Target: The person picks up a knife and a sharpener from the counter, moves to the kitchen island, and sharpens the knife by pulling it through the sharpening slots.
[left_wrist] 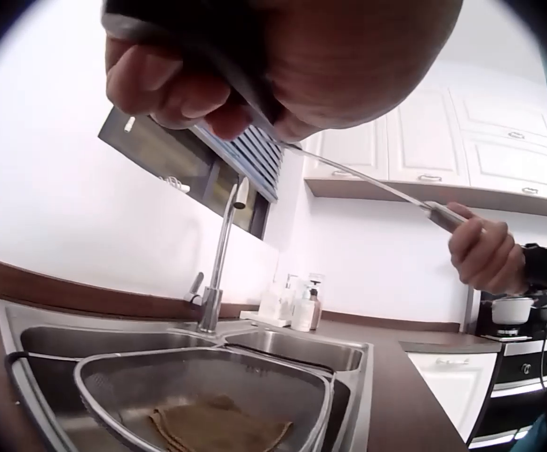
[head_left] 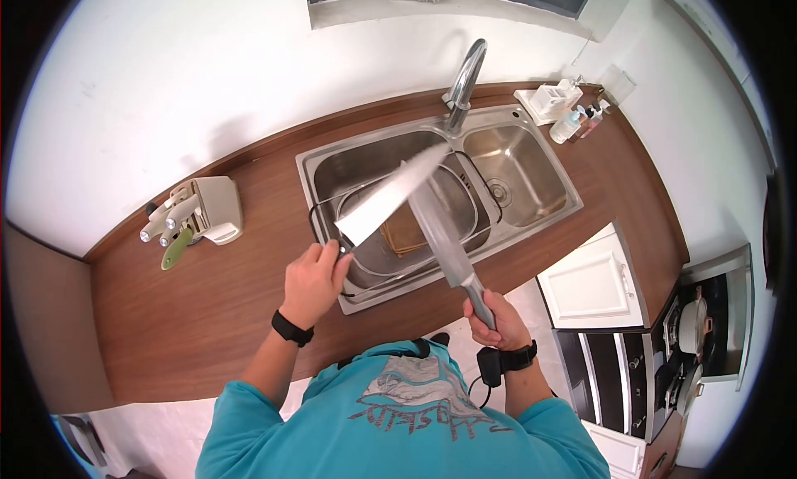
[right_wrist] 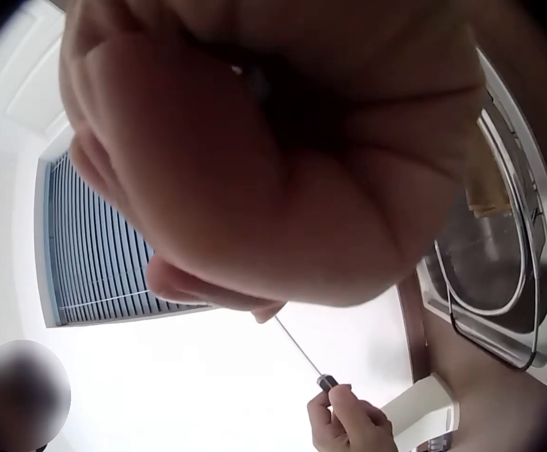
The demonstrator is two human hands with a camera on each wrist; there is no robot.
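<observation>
The left hand (head_left: 309, 285) grips the dark handle of a broad-bladed knife (head_left: 390, 197), its blade slanting up to the right above the sink. In the right hand (head_left: 503, 321) is the grey handle of a second long blade (head_left: 440, 234), which points up and left. The two blades cross or meet over the sink in the head view; whether they touch is unclear. In the left wrist view the right hand (left_wrist: 488, 250) holds its handle beyond the thin edge-on blade. The right wrist view shows the left hand (right_wrist: 351, 420) round a dark handle.
A double sink (head_left: 573, 198) holds a mesh basket (left_wrist: 198, 356) with a brown cloth (head_left: 403, 232) in it. The faucet (head_left: 466, 85) rises behind. A knife block (head_left: 221, 209) stands on the left of the counter (head_left: 178, 321); bottles (head_left: 566, 126) stand back right.
</observation>
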